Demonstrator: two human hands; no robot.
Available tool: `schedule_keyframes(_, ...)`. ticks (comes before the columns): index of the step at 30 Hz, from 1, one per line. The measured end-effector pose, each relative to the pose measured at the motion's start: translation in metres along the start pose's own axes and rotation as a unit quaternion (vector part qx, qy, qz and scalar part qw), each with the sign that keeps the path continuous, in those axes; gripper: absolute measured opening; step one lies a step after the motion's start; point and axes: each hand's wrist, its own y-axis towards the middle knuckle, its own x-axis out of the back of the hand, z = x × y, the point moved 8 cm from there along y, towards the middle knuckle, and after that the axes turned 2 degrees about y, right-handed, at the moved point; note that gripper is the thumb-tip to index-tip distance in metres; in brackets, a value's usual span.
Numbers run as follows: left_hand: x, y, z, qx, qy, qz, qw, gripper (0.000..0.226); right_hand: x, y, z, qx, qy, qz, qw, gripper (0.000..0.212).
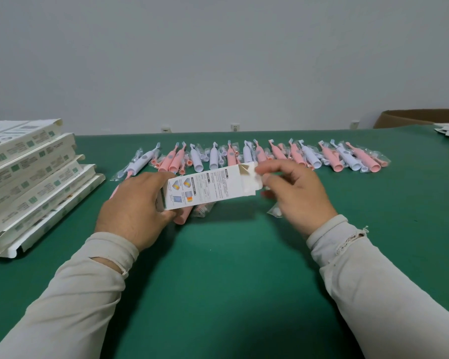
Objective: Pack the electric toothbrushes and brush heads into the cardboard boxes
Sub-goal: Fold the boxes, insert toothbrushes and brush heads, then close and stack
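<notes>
A green table (231,268) carries a stack of flat boxes (29,182) at the left and a row of pink and white toothbrushes (257,156) across the back. Above its middle, the left hand (135,206) grips one end of a white box (208,187), fingers curled round it. The right hand (293,193) pinches the open end flap (252,172) between thumb and fingertips.

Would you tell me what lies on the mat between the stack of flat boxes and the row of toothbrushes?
In the head view, only bare green mat separates the flat box stack from the toothbrush row.
</notes>
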Motion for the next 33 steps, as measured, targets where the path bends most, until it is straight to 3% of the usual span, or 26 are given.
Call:
schedule_keyframes(2,0.004,0.001,0.004,0.019,0.002,-0.017,1.000,0.056,0.030,0.006,-0.007,-0.026,0.012,-0.111,0.993,0.028)
schedule_keyframes(4,0.006,0.000,0.005,0.030,0.009,-0.029,0.999,0.056,0.054,0.010,-0.015,-0.045,-0.096,-0.162,0.981,0.025)
schedule_keyframes(9,0.005,-0.001,0.003,0.032,0.019,-0.046,0.998,0.058,0.048,0.012,-0.043,-0.113,-0.339,-0.067,0.931,0.006)
schedule_keyframes(12,0.001,0.000,0.000,0.026,0.022,-0.042,0.999,0.060,0.039,0.009,-0.056,-0.165,-0.450,-0.007,0.878,0.044)
schedule_keyframes(18,-0.001,0.000,0.001,0.021,0.027,-0.043,0.998,0.061,0.042,0.009,-0.055,-0.228,-0.494,0.050,0.837,0.056)
schedule_keyframes(24,-0.001,-0.001,0.001,0.024,0.030,-0.045,0.998,0.062,0.051,0.005,-0.054,-0.236,-0.509,0.065,0.825,0.051)
schedule_keyframes(26,-0.001,-0.001,0.001,0.026,0.033,-0.047,0.998,0.062,0.048,0.009,-0.044,-0.184,-0.423,0.027,0.887,0.042)
schedule_keyframes(28,-0.001,0.000,0.001,0.027,0.036,-0.048,0.998,0.063,0.044,0.010,-0.023,-0.095,-0.206,-0.028,0.973,0.018)
schedule_keyframes(29,-0.001,0.000,0.001,0.028,0.039,-0.046,0.998,0.064,0.039,0.009,-0.012,-0.059,-0.082,-0.037,0.994,0.018)
schedule_keyframes(31,-0.002,0.000,0.000,0.027,0.042,-0.045,0.998,0.065,0.020,0.006,0.003,-0.026,0.123,-0.004,0.992,0.026)
schedule_keyframes(33,-0.002,-0.001,0.000,0.024,0.041,-0.048,0.998,0.064,0.001,0.003,0.014,-0.001,0.162,0.033,0.986,0.021)
